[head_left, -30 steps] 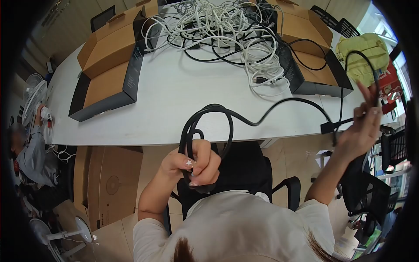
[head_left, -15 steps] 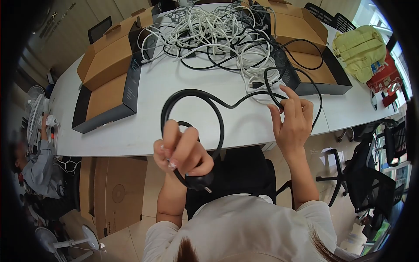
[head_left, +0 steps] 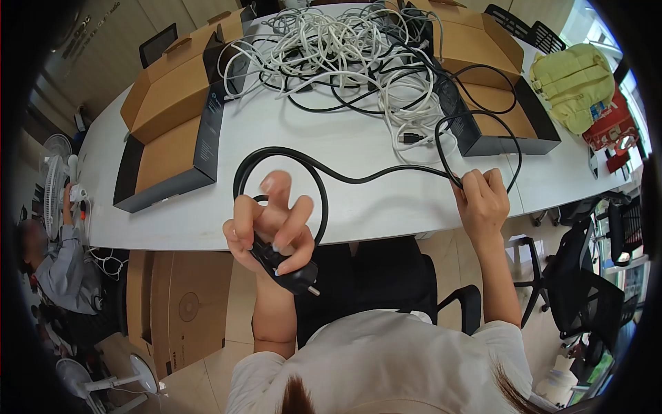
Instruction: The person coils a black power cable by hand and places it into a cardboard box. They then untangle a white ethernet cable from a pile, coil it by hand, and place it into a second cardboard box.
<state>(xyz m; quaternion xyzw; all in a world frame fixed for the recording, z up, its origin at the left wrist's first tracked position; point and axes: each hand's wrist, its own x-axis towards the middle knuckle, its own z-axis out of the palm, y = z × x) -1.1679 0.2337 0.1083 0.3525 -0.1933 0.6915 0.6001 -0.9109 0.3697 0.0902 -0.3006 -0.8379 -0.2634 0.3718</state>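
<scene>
A black power cord (head_left: 365,179) runs between my two hands above the front of the white table. My left hand (head_left: 269,221) is closed around its plug end; the black plug (head_left: 296,276) juts out below the fingers with its metal pins toward me. One loop of cord stands up behind that hand. At the table's front right, my right hand (head_left: 483,203) pinches the same cord between thumb and fingers. Past the right hand, the cord bends into another loop reaching the open box on the right.
A tangle of white, grey and black cables (head_left: 331,48) covers the table's far middle. Open cardboard boxes (head_left: 169,165) stand left and right (head_left: 507,121) of it. A yellow backpack (head_left: 572,86) lies far right. Another person (head_left: 69,269) sits at the left beside a fan (head_left: 54,196).
My right hand has moved right and toward me, closing on the cord and drawing it straighter. My left hand has shifted slightly left, its fingers lifting and the plug showing more.
</scene>
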